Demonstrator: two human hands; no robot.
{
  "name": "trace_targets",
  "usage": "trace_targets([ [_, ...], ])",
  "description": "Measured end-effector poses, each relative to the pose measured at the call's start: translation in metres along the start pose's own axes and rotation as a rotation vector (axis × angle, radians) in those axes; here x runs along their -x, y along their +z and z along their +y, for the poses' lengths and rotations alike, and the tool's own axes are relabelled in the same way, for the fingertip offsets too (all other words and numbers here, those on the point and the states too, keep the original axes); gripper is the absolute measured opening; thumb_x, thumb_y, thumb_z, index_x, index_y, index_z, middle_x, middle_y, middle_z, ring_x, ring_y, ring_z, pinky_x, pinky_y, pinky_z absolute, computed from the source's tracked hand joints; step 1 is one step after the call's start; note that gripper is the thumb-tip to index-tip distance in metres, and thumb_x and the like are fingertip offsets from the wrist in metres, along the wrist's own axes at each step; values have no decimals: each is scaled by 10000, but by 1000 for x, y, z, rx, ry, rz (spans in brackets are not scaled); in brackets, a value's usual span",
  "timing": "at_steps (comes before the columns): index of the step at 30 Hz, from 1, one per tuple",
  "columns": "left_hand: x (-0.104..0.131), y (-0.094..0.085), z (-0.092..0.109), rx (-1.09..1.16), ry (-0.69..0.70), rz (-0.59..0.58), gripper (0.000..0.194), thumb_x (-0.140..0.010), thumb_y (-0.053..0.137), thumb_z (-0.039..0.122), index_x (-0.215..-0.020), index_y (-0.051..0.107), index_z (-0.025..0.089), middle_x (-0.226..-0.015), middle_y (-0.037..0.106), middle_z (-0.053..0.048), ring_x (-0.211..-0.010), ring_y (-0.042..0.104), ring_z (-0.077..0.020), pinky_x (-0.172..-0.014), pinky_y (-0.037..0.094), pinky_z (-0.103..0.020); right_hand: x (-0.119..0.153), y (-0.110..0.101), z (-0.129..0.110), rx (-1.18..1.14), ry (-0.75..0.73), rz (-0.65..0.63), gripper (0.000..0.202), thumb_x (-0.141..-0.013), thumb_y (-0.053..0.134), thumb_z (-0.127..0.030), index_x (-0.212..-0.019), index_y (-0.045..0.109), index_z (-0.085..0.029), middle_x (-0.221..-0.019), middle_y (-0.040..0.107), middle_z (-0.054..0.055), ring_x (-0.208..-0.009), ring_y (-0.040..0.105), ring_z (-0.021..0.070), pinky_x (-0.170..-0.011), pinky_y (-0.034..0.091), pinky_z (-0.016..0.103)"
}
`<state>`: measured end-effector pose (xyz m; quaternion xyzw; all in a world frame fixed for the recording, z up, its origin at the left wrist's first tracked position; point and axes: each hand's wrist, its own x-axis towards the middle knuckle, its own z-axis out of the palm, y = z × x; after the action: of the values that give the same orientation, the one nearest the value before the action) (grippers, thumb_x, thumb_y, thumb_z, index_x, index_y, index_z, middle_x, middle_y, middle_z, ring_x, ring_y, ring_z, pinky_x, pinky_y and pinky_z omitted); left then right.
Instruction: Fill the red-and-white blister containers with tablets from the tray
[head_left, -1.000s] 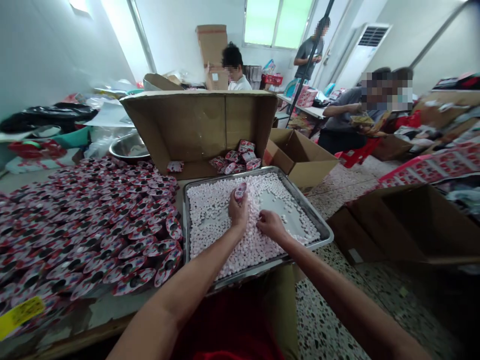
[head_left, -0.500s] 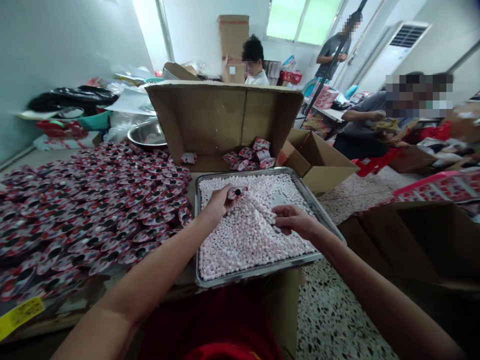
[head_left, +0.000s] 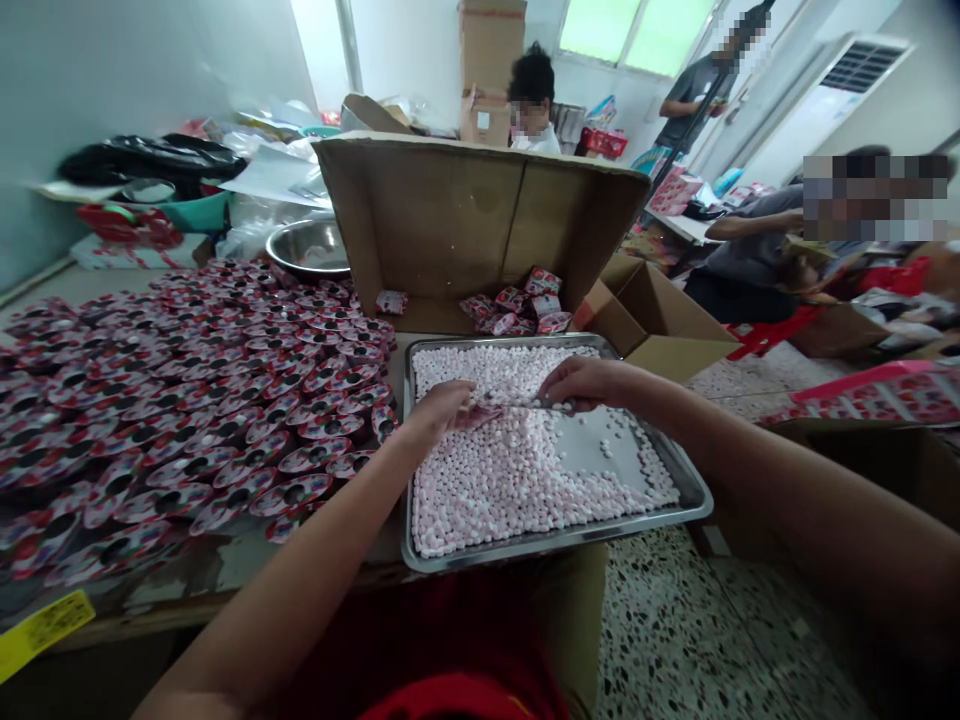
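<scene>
One tray (head_left: 697,497) of pellets (head_left: 495,475), too many to count; one bowl (head_left: 309,248); two open boxes (head_left: 457,215); three other people (head_left: 534,100); two hands (head_left: 442,408).

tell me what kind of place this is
Probably a small candy-packing workshop: a metal tray of pink-white candies, rows of printed packets on the table, open cardboard boxes, and other people working nearby.

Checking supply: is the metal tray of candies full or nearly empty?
Mostly full: pink-white candies cover most of the metal tray; one bare patch shows at right.
</scene>
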<state>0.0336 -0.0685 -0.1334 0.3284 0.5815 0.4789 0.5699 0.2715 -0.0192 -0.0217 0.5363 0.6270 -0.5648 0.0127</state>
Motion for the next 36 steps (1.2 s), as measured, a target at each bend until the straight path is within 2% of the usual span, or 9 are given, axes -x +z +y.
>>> trace_targets([
  [7, 13, 13, -8, -934, 434, -7, 795, -501, 863, 280, -1263, 641, 239, -1162, 670, -143, -1108, 609, -353, -884, 478, -366, -5, -10, -38, 188, 21, -76, 145, -591, 788, -233, -672, 725, -131, -478, 582, -2, -371, 412, 48, -336, 237, 158],
  [11, 17, 26, -13, -984, 445, 35, 456, -746, 733, 450, -1167, 694, 279, -970, 732, -78, -896, 666, -266, -732, 449, -296, 31, -25, -21, 164, -16, -43, 186, -597, 799, -224, -754, 746, -139, -553, 632, 24, -417, 465, 78, -370, 284, 179],
  [14, 16, 23, -13, -931, 421, 89, 351, -756, 721, 517, -1016, 734, 282, -886, 739, -47, -784, 652, -222, -650, 407, -266, 61, -24, 36, 216, -28, 117, 229, -676, 726, -221, -899, 749, -173, -578, 641, 3, -436, 490, 105, -408, 329, 211],
  [19, 4, 34, -17, -924, 524, 300, 350, -730, 759, 447, -1013, 726, 244, -931, 708, -77, -868, 632, -246, -741, 437, -297, 52, 32, 131, 760, 90, 629, 222, -792, 581, -191, -965, 717, -165, -732, 709, 82, -684, 654, 218, -580, 397, 281],
  [23, -8, 75, -34, -766, 623, 399, 374, -759, 752, 406, -1057, 687, 189, -1022, 642, -109, -983, 600, -248, -906, 444, -334, 11, 87, 127, 853, 157, 663, 261, -889, 450, -151, -1051, 653, -123, -882, 732, 159, -823, 696, 254, -645, 399, 298],
  [27, -12, 114, -54, -569, 628, 392, 430, -771, 752, 431, -1115, 648, 194, -1097, 612, -113, -1058, 576, -243, -971, 438, -350, -17, 108, 109, 703, 91, 713, 219, -856, 461, -123, -1008, 619, -131, -906, 722, 158, -856, 691, 259, -675, 419, 300],
  [30, -14, 124, -55, -332, 555, 309, 395, -816, 710, 397, -1143, 622, 195, -1113, 639, -96, -1041, 605, -210, -950, 467, -325, -26, 104, 117, 338, -15, 741, 155, -795, 503, -154, -915, 601, -165, -780, 688, 74, -740, 665, 204, -636, 436, 270],
  [33, -15, 115, -42, -148, 489, 173, 368, -819, 705, 354, -1139, 614, 196, -1086, 689, -57, -970, 651, -174, -886, 502, -280, -25, 95, 132, -197, -110, 591, 205, -711, 540, -236, -909, 565, -190, -574, 535, -58, -486, 530, 123, -516, 428, 236],
  [36, -16, 90, -25, -204, 509, 193, 362, -746, 766, 291, -1074, 643, 199, -1039, 710, -33, -941, 661, -174, -860, 505, -266, -11, 85, 137, -508, -191, 481, 347, -620, 607, -311, -937, 541, -188, -510, 443, -115, -399, 415, 85, -427, 371, 213],
])
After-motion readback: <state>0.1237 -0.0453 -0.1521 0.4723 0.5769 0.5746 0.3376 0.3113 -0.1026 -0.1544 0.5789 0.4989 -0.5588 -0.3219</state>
